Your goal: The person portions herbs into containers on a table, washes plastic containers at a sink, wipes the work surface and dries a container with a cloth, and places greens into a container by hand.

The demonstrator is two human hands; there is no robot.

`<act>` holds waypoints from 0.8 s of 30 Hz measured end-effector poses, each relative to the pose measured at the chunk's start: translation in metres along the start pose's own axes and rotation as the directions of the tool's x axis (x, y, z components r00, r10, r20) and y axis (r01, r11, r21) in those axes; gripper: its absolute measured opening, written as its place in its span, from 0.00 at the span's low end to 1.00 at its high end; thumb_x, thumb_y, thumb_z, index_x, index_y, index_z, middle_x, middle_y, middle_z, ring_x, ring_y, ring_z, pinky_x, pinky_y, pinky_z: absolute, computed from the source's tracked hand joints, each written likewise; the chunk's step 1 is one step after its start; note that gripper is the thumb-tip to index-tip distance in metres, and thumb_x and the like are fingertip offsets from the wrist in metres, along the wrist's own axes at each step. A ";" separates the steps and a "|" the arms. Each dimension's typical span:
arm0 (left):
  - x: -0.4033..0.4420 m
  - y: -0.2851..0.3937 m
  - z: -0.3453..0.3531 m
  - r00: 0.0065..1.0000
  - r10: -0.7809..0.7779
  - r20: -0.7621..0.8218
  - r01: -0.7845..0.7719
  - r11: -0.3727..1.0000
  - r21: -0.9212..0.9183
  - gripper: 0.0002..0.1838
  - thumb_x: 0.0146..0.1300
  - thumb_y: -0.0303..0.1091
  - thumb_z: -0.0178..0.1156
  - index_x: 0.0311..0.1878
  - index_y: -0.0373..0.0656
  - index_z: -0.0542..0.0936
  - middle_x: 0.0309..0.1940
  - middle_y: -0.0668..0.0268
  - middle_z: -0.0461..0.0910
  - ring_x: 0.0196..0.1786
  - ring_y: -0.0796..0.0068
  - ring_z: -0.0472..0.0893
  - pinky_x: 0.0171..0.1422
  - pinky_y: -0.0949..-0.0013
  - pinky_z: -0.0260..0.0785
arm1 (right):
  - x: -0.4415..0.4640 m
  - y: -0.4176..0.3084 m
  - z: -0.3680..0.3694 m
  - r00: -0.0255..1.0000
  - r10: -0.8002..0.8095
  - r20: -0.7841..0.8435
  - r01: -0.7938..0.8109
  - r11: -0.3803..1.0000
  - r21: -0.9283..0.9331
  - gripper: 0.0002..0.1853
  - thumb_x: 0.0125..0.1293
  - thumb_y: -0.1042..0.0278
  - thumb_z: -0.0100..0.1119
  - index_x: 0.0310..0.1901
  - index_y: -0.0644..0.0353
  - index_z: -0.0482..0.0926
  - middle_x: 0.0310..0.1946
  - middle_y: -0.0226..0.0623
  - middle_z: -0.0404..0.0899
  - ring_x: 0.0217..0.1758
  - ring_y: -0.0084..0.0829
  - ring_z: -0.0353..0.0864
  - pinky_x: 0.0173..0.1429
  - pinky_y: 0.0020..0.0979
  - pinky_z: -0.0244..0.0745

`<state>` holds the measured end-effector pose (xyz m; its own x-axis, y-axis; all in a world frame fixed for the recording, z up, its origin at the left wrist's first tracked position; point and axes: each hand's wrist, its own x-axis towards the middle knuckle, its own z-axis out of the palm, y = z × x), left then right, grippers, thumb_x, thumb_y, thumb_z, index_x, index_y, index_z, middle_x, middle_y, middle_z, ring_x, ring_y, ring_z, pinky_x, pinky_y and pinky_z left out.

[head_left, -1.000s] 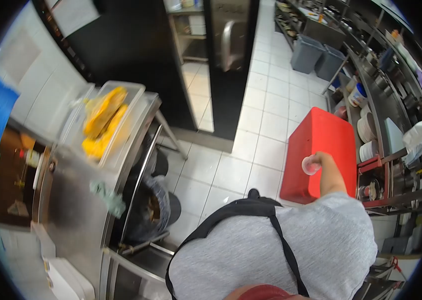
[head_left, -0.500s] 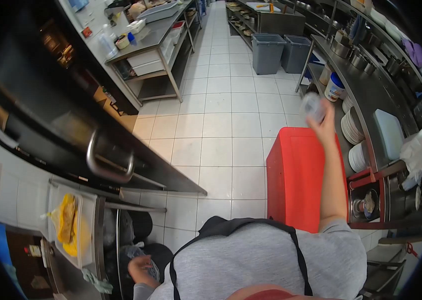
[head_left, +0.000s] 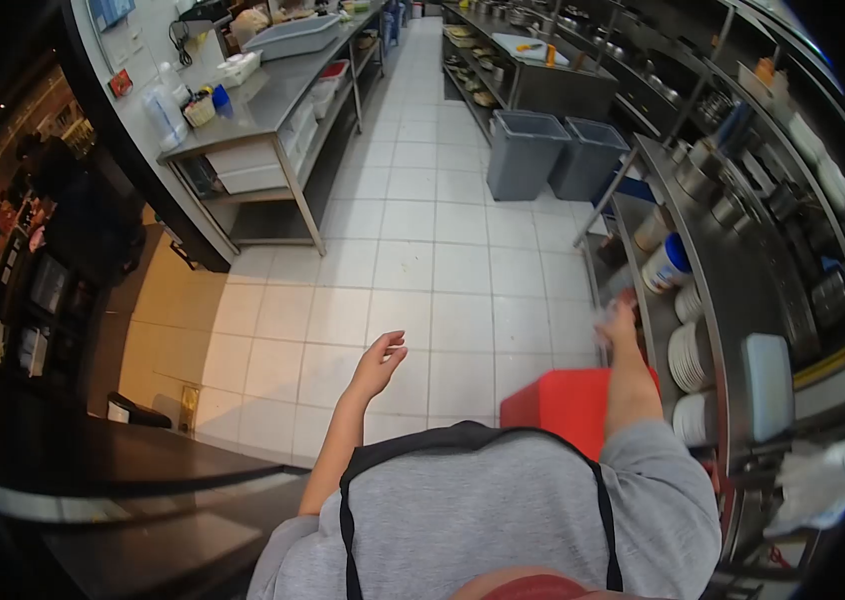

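My left hand (head_left: 381,364) is out over the tiled floor with its fingers loosely spread and nothing in them. Low at the right, beside the steel shelving (head_left: 643,340), my right hand (head_left: 621,318) is blurred by motion. It has its fingers round a see-through plastic container (head_left: 603,326), only faintly visible. Just below that forearm stands a red bin (head_left: 553,405) with a flat top. Close to the right hand on the shelf are a white tub with a blue lid (head_left: 665,264) and stacks of white plates (head_left: 689,358).
Two grey bins (head_left: 523,155) stand ahead on the right. A steel table (head_left: 243,140) with trays runs along the left. Beyond the doorway at far left is a person in dark clothes (head_left: 83,205). A pale blue board (head_left: 769,385) lies on the right counter.
My left hand has risen from the lower left to over the floor ahead. My right hand has lowered towards the shelf with the container. The view has moved forward past the dark door.
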<state>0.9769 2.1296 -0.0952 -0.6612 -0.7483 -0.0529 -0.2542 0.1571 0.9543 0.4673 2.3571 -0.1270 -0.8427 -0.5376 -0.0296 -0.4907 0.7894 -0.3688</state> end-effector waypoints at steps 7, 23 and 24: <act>0.052 -0.209 -0.094 0.610 -0.792 0.032 0.519 0.429 0.740 0.28 0.60 0.47 0.56 0.60 0.42 0.69 0.58 0.55 0.71 0.57 0.57 0.73 0.60 0.58 0.65 | -0.006 0.144 0.078 0.731 0.508 0.455 -0.244 0.818 -0.522 0.34 0.44 0.52 0.68 0.57 0.48 0.72 0.66 0.41 0.59 0.67 0.40 0.60 0.64 0.46 0.62; 0.339 -0.298 -0.064 0.488 -0.872 -0.021 0.814 0.464 -0.348 0.21 0.56 0.41 0.58 0.52 0.43 0.71 0.38 0.63 0.74 0.37 0.66 0.75 0.34 0.55 0.69 | 0.452 -0.491 0.038 0.694 -0.612 -0.381 0.720 0.565 0.403 0.57 0.34 0.68 0.75 0.69 0.54 0.50 0.56 0.39 0.69 0.55 0.40 0.64 0.62 0.38 0.60; 0.373 -0.309 -0.079 0.491 -0.870 -0.041 0.802 0.470 -0.368 0.21 0.56 0.41 0.58 0.52 0.43 0.71 0.37 0.63 0.74 0.37 0.66 0.75 0.34 0.55 0.69 | 0.469 -0.514 0.040 0.604 -0.648 -0.464 0.797 0.470 0.380 0.56 0.35 0.69 0.74 0.69 0.52 0.50 0.55 0.37 0.69 0.54 0.41 0.64 0.62 0.39 0.60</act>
<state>0.8646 1.7505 -0.3868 -0.0748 -0.5309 -0.8441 -0.3902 -0.7634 0.5147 0.3334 1.6875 0.0118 -0.2937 -0.6985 0.6526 -0.8180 -0.1695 -0.5497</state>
